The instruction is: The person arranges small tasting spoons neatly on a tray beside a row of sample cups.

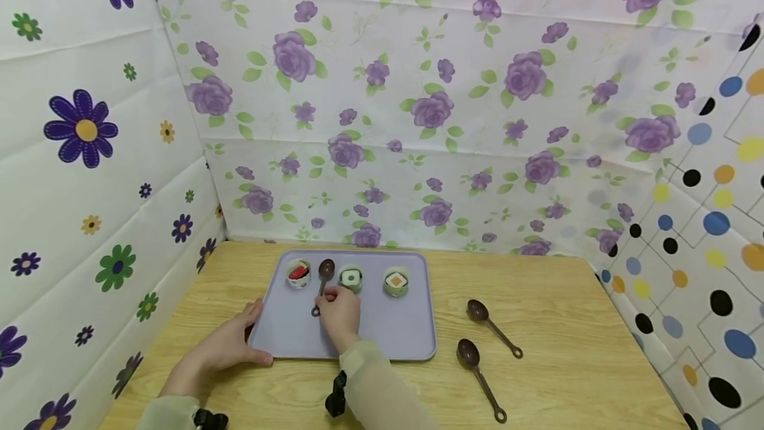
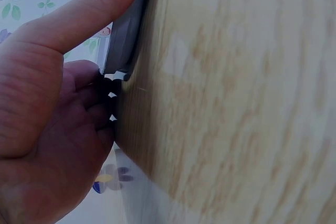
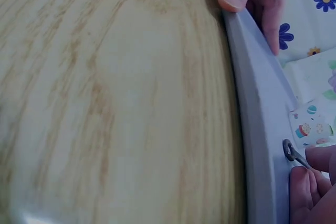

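A lavender tray [image 1: 394, 330] lies on the wooden table. My left hand [image 1: 227, 345] grips its front left corner, thumb at the front edge and fingers along the left side. Over the tray, my right hand [image 1: 341, 318] pinches the handle of a brown spoon [image 1: 325, 268]. The spoon's bowl points away, between a small cup with red pieces on top [image 1: 298, 274] and a green cup with a white square top [image 1: 351, 279]. Farther right on the tray sits another green cup, with an orange diamond on its white top [image 1: 396, 282]. My right fingertips partly cover the spoon's handle.
Two more brown spoons, one farther back [image 1: 478, 310] and one nearer [image 1: 469, 353], lie on the table [image 1: 555, 324] right of the tray. Flower-printed cloth [image 1: 394, 178] stands behind and at the left; dotted cloth [image 1: 722, 297] hangs at the right.
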Demonstrator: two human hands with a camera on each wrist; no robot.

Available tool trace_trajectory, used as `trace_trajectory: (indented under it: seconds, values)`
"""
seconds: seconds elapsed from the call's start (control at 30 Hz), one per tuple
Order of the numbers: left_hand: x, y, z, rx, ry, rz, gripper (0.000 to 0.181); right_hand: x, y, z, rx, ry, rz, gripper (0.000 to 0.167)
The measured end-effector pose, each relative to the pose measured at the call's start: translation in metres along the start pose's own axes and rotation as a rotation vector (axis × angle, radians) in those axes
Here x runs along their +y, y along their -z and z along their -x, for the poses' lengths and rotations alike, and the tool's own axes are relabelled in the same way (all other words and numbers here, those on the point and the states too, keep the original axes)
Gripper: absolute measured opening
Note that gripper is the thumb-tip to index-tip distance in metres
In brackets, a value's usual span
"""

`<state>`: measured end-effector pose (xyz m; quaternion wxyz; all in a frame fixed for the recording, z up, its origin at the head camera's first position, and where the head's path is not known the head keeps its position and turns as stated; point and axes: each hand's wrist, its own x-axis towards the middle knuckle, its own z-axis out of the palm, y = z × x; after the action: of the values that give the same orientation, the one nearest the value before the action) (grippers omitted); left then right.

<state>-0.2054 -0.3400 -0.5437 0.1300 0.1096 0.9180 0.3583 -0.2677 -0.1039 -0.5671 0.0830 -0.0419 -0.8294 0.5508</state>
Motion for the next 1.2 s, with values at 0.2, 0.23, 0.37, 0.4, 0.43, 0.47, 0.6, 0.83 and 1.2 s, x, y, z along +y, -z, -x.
trace_trajectory:
  seconds: [0.2,0.23,0.37,0.4,0.43,0.47,0.6,0.83,1.2]
  values:
    - [-0.005,0.002,0.0,0.002,0.02,0.011,0.137,0.001,0.005,-0.007,-0.118,-0.081,-0.087,0.026]
    - [-0.005,0.002,0.001,0.002,0.019,0.009,0.137,0.0,0.008,-0.007,-0.143,-0.098,-0.111,0.029]
    - [-0.006,0.004,0.002,0.005,0.018,0.008,0.136,-0.006,0.021,-0.008,-0.253,-0.147,-0.225,0.039]
    - [-0.005,0.005,0.003,0.005,0.015,0.005,0.136,-0.007,0.025,-0.008,-0.284,-0.15,-0.252,0.04]
    - [-0.005,0.005,0.003,0.006,0.01,-0.002,0.136,-0.008,0.03,-0.007,-0.316,-0.147,-0.271,0.041]
    - [-0.006,0.005,0.004,0.008,0.011,0.0,0.135,-0.009,0.035,-0.007,-0.347,-0.142,-0.286,0.042]
    - [-0.006,0.004,0.003,0.014,0.004,-0.008,0.135,-0.013,0.057,-0.004,-0.458,-0.105,-0.332,0.043]
    - [-0.005,0.0,0.002,0.015,0.009,-0.004,0.137,-0.017,0.113,0.0,-0.64,-0.019,-0.222,0.041]
    - [-0.001,0.0,0.0,0.023,0.013,-0.012,0.137,0.006,0.22,-0.019,-0.715,0.016,-0.079,0.044]
